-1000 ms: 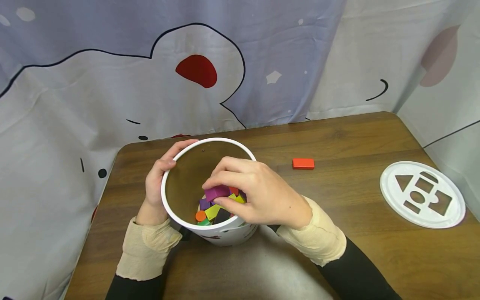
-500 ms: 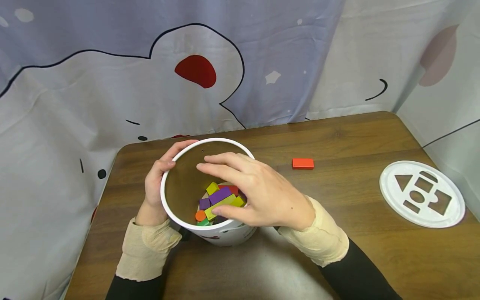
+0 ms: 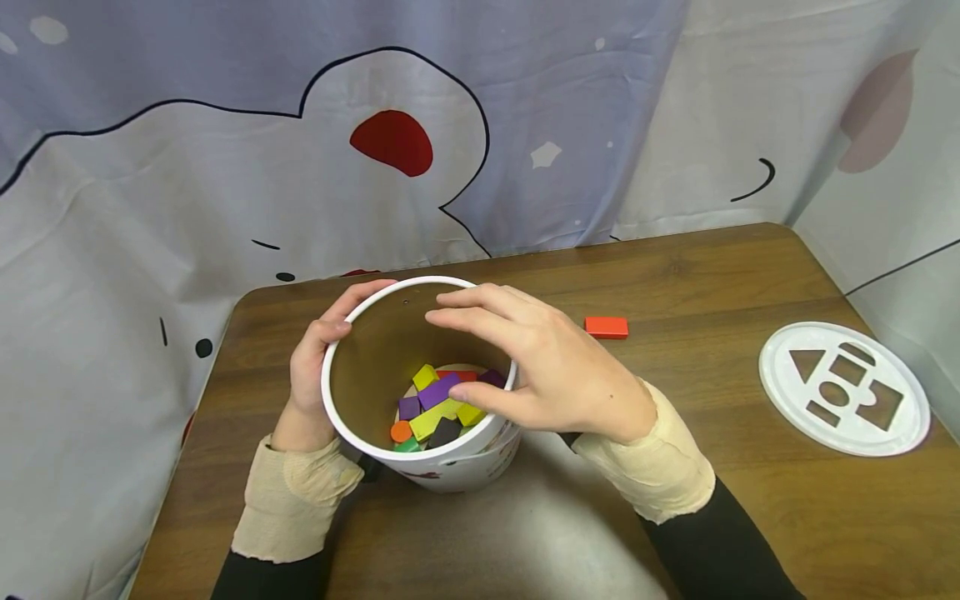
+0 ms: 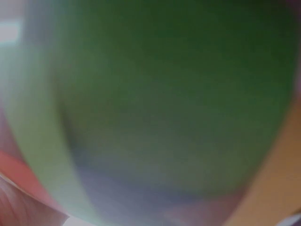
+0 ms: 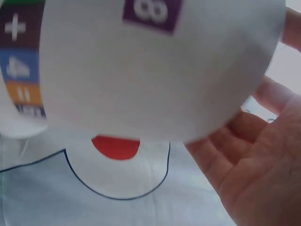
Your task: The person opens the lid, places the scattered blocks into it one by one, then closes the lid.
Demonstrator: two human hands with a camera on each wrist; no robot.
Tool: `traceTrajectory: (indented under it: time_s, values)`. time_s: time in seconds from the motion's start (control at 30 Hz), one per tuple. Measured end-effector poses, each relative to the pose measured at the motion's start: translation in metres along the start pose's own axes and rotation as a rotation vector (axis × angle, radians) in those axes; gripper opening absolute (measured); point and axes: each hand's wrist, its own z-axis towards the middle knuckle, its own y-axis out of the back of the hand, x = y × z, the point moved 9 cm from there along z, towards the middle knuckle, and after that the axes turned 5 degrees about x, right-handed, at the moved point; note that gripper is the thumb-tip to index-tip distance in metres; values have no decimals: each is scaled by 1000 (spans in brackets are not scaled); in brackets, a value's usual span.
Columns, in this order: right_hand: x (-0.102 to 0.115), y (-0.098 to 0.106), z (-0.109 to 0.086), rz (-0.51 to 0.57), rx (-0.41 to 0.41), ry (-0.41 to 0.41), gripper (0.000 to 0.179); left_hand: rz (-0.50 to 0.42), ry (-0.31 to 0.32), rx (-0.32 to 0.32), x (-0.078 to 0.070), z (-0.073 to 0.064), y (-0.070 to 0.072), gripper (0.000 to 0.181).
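Note:
A white bucket stands in the head view, with several coloured wooden blocks at its bottom. Among them lie a purple block, a long yellow block, an orange round block and a black block. My left hand grips the bucket's left side, thumb at the rim. My right hand is over the right rim, fingers extended and holding nothing. In the right wrist view, the bucket's printed side fills the upper part. The left wrist view is a blurred close-up of green.
On the wooden table, a red rectangular block lies right of the bucket. Farther right is a white round lid with cut-out shapes. A printed curtain hangs behind the table.
My right hand has let go of a purple block inside the bucket, spread its fingers and drawn back to the right. My left hand and the bucket have stayed put.

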Motion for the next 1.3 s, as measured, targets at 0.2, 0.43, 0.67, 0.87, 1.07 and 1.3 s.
traceTrajectory:
  time_s: [0.2,0.43,0.67,0.87,1.07,1.3]
  values:
    - [-19,15,-6,-8,-11,-72,54,-10,4,-12,0,0,0,59]
    - [-58,19,-19,-22,129,-261,44,-12,6,-11,1,0,2,58]
    - [-88,15,-32,-31,257,-412,45,-16,2,0,1,0,2,58]
    - [-120,7,-45,-106,340,-547,48,-34,4,-5,1,0,1,60]
    - [-156,-2,-59,-124,400,-680,51,-35,-2,3,2,1,1,58]
    - [-193,-14,-75,-146,465,-785,55,-26,-2,0,1,0,1,58]
